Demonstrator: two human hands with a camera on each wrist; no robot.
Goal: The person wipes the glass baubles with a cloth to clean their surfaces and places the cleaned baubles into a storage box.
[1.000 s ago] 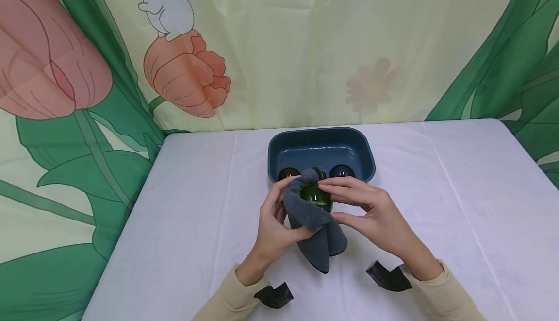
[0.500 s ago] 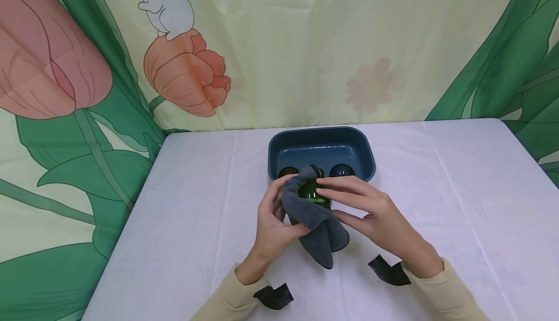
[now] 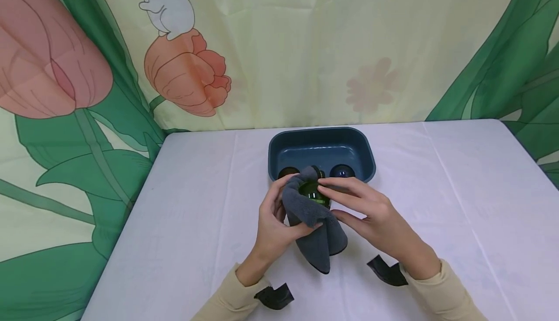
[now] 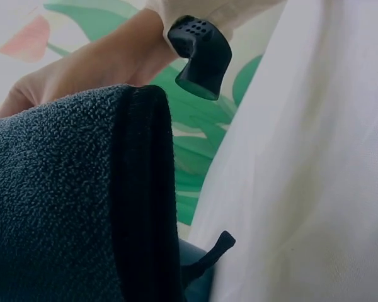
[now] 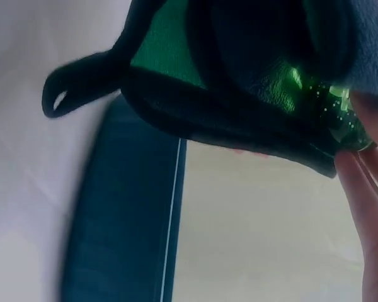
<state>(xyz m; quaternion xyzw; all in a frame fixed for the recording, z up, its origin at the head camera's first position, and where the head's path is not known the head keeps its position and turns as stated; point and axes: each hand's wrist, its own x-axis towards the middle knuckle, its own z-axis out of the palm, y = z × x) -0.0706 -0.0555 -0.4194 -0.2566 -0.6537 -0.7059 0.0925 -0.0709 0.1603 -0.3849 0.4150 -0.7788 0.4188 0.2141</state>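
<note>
Two hands meet over a shiny green glassy thing point(image 3: 312, 193), rounded and see-through, which sits in the folds of a grey-blue cloth point(image 3: 311, 215) just before the near side of a tray. The left hand point(image 3: 274, 224) is partly closed, gripping the cloth: its fingers bend round the far left side and its thumb presses the front fold. The right hand point(image 3: 370, 207) is half open, the fingers gently bent and parted from the thumb; it pinches the green glassy thing at its right side, fingertips above and thumb below. The cloth wraps the thing's left and lower sides, and its lower ends hang towards the person. In the right wrist view a dark loop point(image 5: 88, 78) sticks out from the cloth's black edging.

Beyond the hands, the dark blue tray point(image 3: 320, 153) holds a dark brown round thing point(image 3: 288, 171) at near left and a dark blue round thing point(image 3: 342, 170) at near right, both partly hidden. The tray stands on a white-covered table point(image 3: 196, 214). Behind it hangs a pale backdrop point(image 3: 284, 59) printed with tulips and a rabbit
</note>
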